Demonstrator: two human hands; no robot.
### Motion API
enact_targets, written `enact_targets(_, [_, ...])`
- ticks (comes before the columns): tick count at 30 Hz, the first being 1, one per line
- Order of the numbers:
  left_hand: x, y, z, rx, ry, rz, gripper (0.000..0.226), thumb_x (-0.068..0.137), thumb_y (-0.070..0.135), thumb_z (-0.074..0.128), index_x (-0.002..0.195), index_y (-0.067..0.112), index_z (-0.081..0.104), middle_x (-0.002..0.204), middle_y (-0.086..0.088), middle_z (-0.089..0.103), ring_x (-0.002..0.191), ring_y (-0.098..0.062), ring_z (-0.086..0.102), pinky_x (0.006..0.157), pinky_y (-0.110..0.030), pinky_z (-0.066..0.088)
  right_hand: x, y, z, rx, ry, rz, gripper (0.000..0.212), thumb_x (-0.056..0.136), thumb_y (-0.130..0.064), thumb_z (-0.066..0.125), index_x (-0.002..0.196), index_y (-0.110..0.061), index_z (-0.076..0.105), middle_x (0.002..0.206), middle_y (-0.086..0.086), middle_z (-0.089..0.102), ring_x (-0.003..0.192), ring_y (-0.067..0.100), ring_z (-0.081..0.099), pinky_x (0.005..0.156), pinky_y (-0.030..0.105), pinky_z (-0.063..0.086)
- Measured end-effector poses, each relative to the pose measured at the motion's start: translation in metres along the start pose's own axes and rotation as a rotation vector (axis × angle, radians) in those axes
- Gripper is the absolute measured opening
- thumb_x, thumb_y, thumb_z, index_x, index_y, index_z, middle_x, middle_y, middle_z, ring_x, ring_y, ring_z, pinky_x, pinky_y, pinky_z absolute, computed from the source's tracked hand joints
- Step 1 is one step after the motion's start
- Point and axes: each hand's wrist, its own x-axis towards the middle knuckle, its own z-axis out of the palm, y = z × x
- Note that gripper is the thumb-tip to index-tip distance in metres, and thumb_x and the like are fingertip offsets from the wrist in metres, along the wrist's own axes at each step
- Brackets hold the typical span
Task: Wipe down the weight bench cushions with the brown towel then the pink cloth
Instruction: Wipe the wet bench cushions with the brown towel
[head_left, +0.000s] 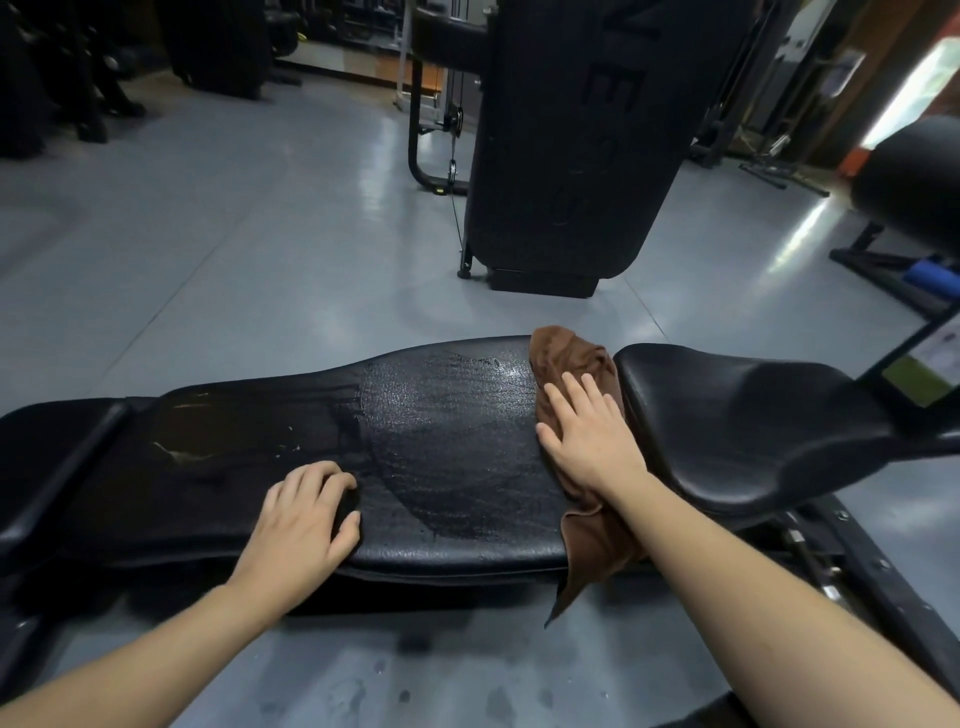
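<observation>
Both forearms lead in; my right hand (589, 436), fingers flat, presses the brown towel (566, 364) on the half-wet back cushion (441, 441), left hand (306, 514) loosely curled, holding nothing; seat cushion (737, 415) and pink cloth remain.

The long black bench cushion (441, 441) lies flat, its middle glistening wet. A crumpled brown towel (571, 364) drapes over its right end, hanging off the near edge beside the seat cushion (737, 415).

brown towel (566, 364) partly under right hand (592, 441)
</observation>
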Motion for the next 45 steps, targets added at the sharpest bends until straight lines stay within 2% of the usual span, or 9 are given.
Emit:
enact_targets(2, [0.001, 0.001, -0.001, -0.014, -0.018, -0.006, 0.042, 0.089, 0.046, 0.041, 0.114, 0.019, 0.061, 0.117, 0.003, 0.052, 0.112, -0.021, 0.051, 0.092, -0.040, 0.040, -0.011, -0.002, 0.001, -0.003, -0.009, -0.002, 0.071, 0.100, -0.059, 0.025, 0.161, -0.024, 0.015, 0.170, 0.003, 0.002, 0.156, 0.025, -0.006, 0.126, 0.046, 0.006])
enact_targets(6, [0.002, 0.002, -0.008, -0.037, -0.059, -0.022, 0.043, 0.089, 0.048, 0.040, 0.115, 0.021, 0.060, 0.117, 0.005, 0.052, 0.113, -0.020, 0.050, 0.092, -0.040, 0.042, -0.037, -0.014, -0.001, -0.006, -0.028, -0.008, 0.093, 0.081, -0.069, -0.001, 0.162, -0.025, 0.012, 0.170, 0.003, -0.001, 0.155, 0.025, -0.009, 0.125, 0.047, 0.004])
enact_targets(14, [0.008, 0.005, -0.011, -0.022, -0.093, -0.046, 0.038, 0.085, 0.047, 0.041, 0.108, 0.022, 0.059, 0.113, 0.004, 0.052, 0.107, -0.023, 0.052, 0.086, -0.042, 0.044, -0.072, -0.046, 0.007, -0.052, -0.030, -0.094, 0.093, 0.083, -0.069, -0.005, 0.162, -0.022, 0.010, 0.170, 0.004, -0.005, 0.155, 0.025, -0.012, 0.125, 0.049, 0.003])
enact_targets(21, [0.012, 0.003, -0.008, -0.013, -0.096, -0.040, 0.037, 0.085, 0.047, 0.041, 0.105, 0.022, 0.058, 0.110, 0.003, 0.052, 0.102, -0.025, 0.053, 0.082, -0.043, 0.046, -0.052, -0.036, 0.008, -0.048, -0.046, -0.175, 0.087, 0.088, -0.070, 0.002, 0.162, -0.026, 0.014, 0.170, 0.003, 0.000, 0.156, 0.024, -0.009, 0.125, 0.048, 0.006])
enact_targets(25, [0.014, 0.005, -0.009, -0.023, -0.104, -0.052, 0.037, 0.084, 0.048, 0.039, 0.105, 0.023, 0.057, 0.109, 0.004, 0.050, 0.101, -0.023, 0.052, 0.082, -0.042, 0.046, -0.016, -0.029, 0.005, -0.048, -0.048, -0.145, 0.086, 0.086, -0.070, 0.001, 0.161, -0.029, 0.012, 0.170, 0.001, 0.000, 0.156, 0.023, -0.008, 0.125, 0.048, 0.006])
enact_targets(29, [0.016, 0.000, -0.012, -0.032, -0.161, -0.027, 0.042, 0.085, 0.053, 0.033, 0.109, 0.026, 0.055, 0.112, 0.008, 0.046, 0.104, -0.019, 0.048, 0.085, -0.038, 0.044, 0.027, -0.022, 0.002, -0.063, -0.051, -0.084, 0.070, 0.101, -0.063, 0.020, 0.161, -0.030, 0.012, 0.170, 0.000, 0.000, 0.156, 0.022, -0.006, 0.124, 0.049, 0.006])
enact_targets(31, [0.023, -0.005, -0.017, -0.047, -0.214, 0.000, 0.042, 0.085, 0.058, 0.031, 0.110, 0.030, 0.051, 0.113, 0.011, 0.041, 0.105, -0.017, 0.044, 0.088, -0.036, 0.042, 0.046, -0.021, 0.002, -0.074, -0.059, -0.051, 0.069, 0.102, -0.061, 0.023, 0.162, -0.029, 0.012, 0.170, 0.001, 0.000, 0.156, 0.022, -0.006, 0.124, 0.050, 0.006])
enact_targets(36, [0.035, -0.015, -0.021, -0.122, -0.306, 0.012, 0.027, 0.092, 0.056, 0.054, 0.109, 0.037, 0.045, 0.115, 0.015, 0.036, 0.107, -0.012, 0.037, 0.094, -0.035, 0.039, 0.085, -0.025, 0.000, -0.056, -0.074, 0.012, 0.071, 0.101, -0.064, 0.022, 0.162, -0.028, 0.011, 0.170, 0.003, 0.000, 0.156, 0.023, -0.006, 0.124, 0.052, 0.005])
enact_targets(45, [0.032, -0.012, -0.022, -0.116, -0.287, 0.010, 0.027, 0.091, 0.054, 0.055, 0.108, 0.036, 0.044, 0.114, 0.014, 0.037, 0.107, -0.014, 0.037, 0.095, -0.036, 0.038, 0.085, -0.038, 0.003, -0.061, -0.068, -0.007, 0.074, 0.102, -0.061, 0.022, 0.162, -0.020, 0.013, 0.170, 0.010, -0.001, 0.156, 0.027, -0.004, 0.124, 0.050, 0.007])
